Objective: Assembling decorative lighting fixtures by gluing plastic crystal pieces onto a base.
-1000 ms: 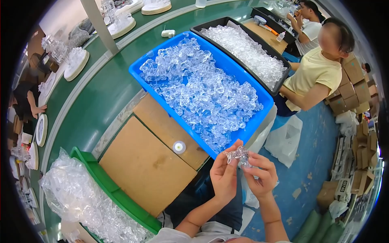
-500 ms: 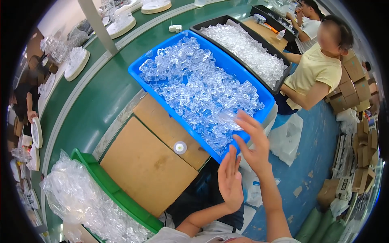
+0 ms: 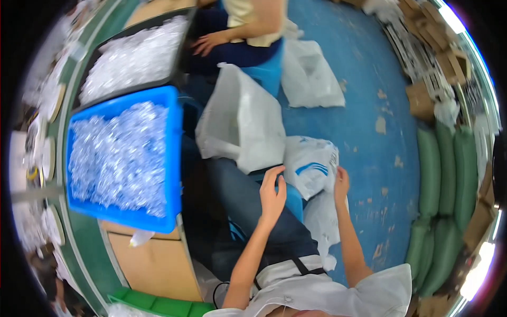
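Note:
My left hand point(image 3: 273, 196) is open, thumb and fingers apart, at the left side of a white plastic bag point(image 3: 310, 182) with blue marks. At the bag's right edge is my right hand point(image 3: 341, 186), its fingers stretched out and nothing seen in them; whether it touches the plastic I cannot tell. A larger white bag point(image 3: 248, 124) stands with its mouth open just beyond my left hand. To the left, a blue tub point(image 3: 173, 158) holds many clear plastic pieces point(image 3: 119, 158), apart from both hands.
A black tray point(image 3: 177, 68) of clear pieces adjoins the tub. A co-worker's hand point(image 3: 210, 42) rests beyond it. Another white bag point(image 3: 311, 74) lies on the blue floor point(image 3: 369, 95). Green rolls point(image 3: 446, 169) and cardboard boxes line the right. A green bin point(image 3: 158, 305) is at lower left.
My view has swung right, so the tub now appears at the left. Both hands have left the tub's edge and moved to the white bag with blue marks.

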Demonstrator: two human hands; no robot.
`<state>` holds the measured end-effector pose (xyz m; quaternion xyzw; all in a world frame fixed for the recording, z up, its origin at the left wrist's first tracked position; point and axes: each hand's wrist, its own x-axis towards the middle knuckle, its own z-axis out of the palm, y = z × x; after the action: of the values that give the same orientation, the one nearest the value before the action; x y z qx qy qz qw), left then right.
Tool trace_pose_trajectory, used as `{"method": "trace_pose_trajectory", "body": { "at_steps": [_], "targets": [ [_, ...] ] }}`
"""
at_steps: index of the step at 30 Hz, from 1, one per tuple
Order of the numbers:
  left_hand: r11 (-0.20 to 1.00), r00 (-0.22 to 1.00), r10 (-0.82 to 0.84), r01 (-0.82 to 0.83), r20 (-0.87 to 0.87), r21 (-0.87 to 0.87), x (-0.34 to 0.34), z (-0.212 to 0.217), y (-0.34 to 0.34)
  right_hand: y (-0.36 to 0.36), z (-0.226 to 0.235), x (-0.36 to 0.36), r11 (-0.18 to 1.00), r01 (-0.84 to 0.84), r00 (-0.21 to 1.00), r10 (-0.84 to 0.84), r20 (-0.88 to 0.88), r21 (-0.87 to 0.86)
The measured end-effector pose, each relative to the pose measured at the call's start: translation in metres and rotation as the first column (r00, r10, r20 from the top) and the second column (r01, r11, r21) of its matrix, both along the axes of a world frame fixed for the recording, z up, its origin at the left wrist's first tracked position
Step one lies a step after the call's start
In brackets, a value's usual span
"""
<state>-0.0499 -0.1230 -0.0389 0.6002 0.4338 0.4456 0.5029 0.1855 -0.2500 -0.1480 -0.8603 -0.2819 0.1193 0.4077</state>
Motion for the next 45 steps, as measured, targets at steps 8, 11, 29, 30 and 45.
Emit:
{"method": "trace_pose_trajectory", "body": {
  "at_steps": [8,11,29,30,45],
  "targets": [
    [0.868,0.777,-0.480,0.489,-0.407,-0.090,0.117,-0.117,-0.021,-0.004,-0.085,-0.001,0.983,-0.175,0.977,0.180,0.112,-0.055],
    [0.863,0.764,-0.489,0.493,-0.421,-0.109,0.137,-0.146,-0.013,0.013,-0.089,0.023,0.999,0.024,0.970,-0.030,0.242,0.028],
    [0.640,0.312,-0.441,0.767,-0.841,-0.051,0.161,-0.219,-0.015,0.000,-0.121,0.101,0.928,-0.355,0.782,0.230,-0.579,-0.111],
    [0.634,0.315,-0.451,0.772,-0.835,-0.051,0.167,-0.215,-0.020,0.001,-0.144,0.119,0.953,-0.287,0.843,0.203,-0.499,-0.097],
    [0.430,0.458,-0.051,0.812,-0.887,0.395,0.213,-0.229,-0.015,0.054,-0.232,0.116,0.870,-0.249,0.511,-0.256,-0.820,-0.426]
  ]
}}
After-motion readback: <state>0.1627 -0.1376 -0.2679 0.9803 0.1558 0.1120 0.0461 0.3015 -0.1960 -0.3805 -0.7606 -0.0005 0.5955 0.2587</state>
